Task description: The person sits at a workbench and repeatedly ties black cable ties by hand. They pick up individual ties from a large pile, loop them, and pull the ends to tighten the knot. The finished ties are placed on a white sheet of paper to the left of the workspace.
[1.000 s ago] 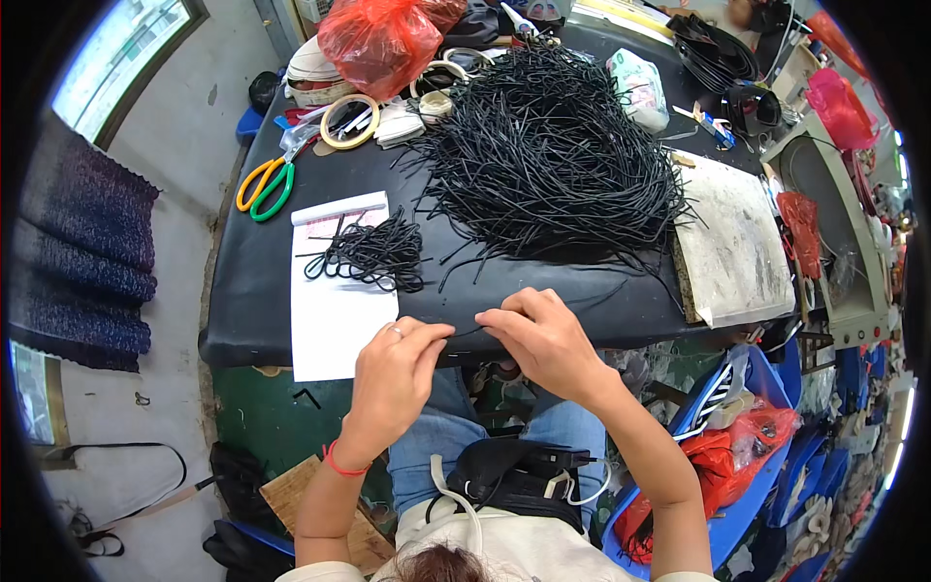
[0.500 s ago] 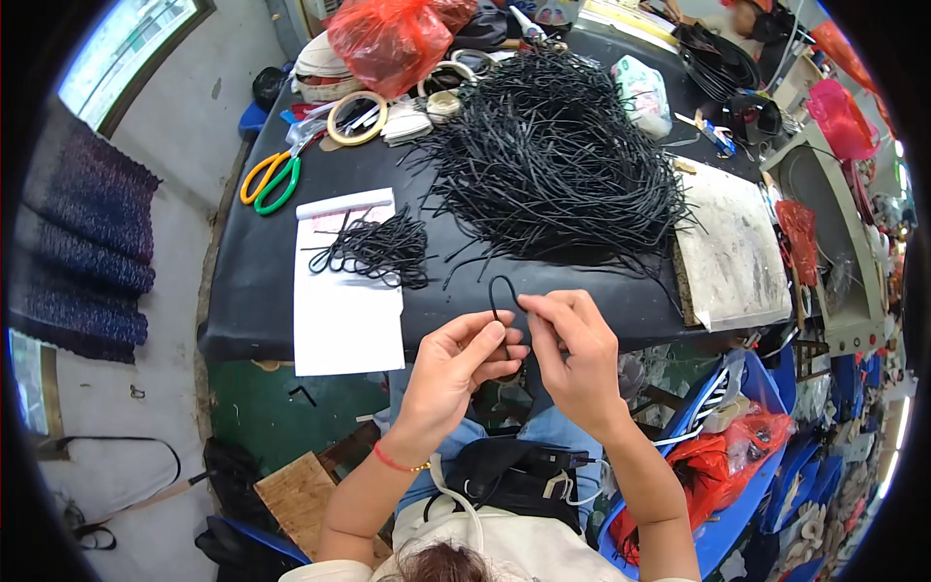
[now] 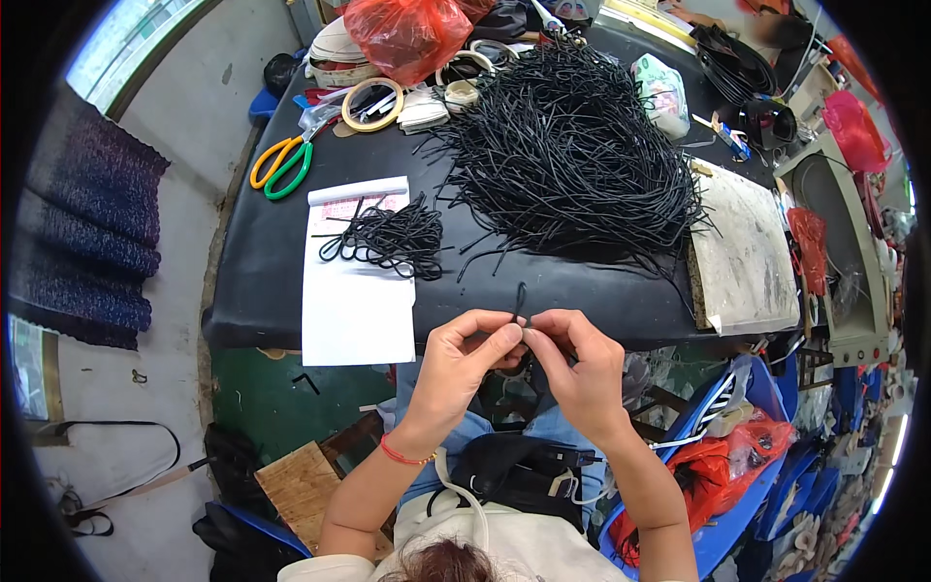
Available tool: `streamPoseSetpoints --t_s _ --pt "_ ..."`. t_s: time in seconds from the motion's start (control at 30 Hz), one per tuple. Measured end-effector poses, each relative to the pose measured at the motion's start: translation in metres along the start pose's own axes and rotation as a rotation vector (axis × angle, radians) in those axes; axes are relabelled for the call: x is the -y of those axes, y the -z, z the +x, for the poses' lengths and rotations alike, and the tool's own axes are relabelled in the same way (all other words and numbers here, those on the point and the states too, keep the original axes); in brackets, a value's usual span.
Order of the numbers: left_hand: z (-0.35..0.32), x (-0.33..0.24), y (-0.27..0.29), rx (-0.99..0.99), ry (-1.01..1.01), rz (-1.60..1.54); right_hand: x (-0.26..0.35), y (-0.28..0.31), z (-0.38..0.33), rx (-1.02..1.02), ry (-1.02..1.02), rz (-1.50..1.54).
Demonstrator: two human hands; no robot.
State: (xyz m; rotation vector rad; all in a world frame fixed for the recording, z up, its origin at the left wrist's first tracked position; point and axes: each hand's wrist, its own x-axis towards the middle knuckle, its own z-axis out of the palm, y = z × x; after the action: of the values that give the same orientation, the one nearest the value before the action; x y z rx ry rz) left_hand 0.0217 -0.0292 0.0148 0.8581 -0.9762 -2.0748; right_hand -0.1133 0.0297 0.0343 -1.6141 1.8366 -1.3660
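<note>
While my left hand [image 3: 464, 361] and right hand [image 3: 574, 361] both pinch one black cord [image 3: 519, 301] at the surface [image 3: 262, 281] edge, I'm seemingly mid-knot, and next calls for a firm tightening pull before joining the small bundle [image 3: 388, 238].

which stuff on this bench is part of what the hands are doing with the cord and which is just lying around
In use:
- short black cord, pinched between left hand and right hand
- big heap of loose black cords
- small bundle of looped black cords on the white paper sheet

Lying about:
- scissors with yellow and green handles
- beige tape roll
- red plastic bag
- worn grey board
</note>
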Motion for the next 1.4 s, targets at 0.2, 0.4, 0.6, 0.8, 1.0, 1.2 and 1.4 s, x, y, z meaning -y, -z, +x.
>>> streamPoseSetpoints --t_s 0.2,0.4,0.6,0.8,1.0,1.2,1.4 --pt "-0.001 -0.005 0.001 0.032 0.105 -0.120 0.003 0.001 -0.001 0.042 0.054 -0.094" --pt "0.005 -0.007 0.006 0.033 0.077 -0.436 -0.006 0.011 -0.002 0.051 0.129 -0.135" --pt "0.001 -0.005 0.006 0.046 0.223 -0.220 -0.002 0.012 0.006 0.050 0.372 -0.314" --pt "-0.002 -0.003 0.010 0.101 0.202 -0.015 -0.009 0.010 0.004 0.144 0.406 -0.314" --pt "0.001 -0.005 0.016 0.012 0.090 0.213 -0.003 0.039 0.004 0.206 0.337 -0.548" --pt "-0.016 -0.010 0.002 0.308 -0.127 0.590 0.000 0.041 0.029 0.218 0.333 -0.260" --pt "-0.010 -0.017 0.003 0.270 0.131 -0.011 0.004 0.028 -0.003 0.286 0.051 -0.023"
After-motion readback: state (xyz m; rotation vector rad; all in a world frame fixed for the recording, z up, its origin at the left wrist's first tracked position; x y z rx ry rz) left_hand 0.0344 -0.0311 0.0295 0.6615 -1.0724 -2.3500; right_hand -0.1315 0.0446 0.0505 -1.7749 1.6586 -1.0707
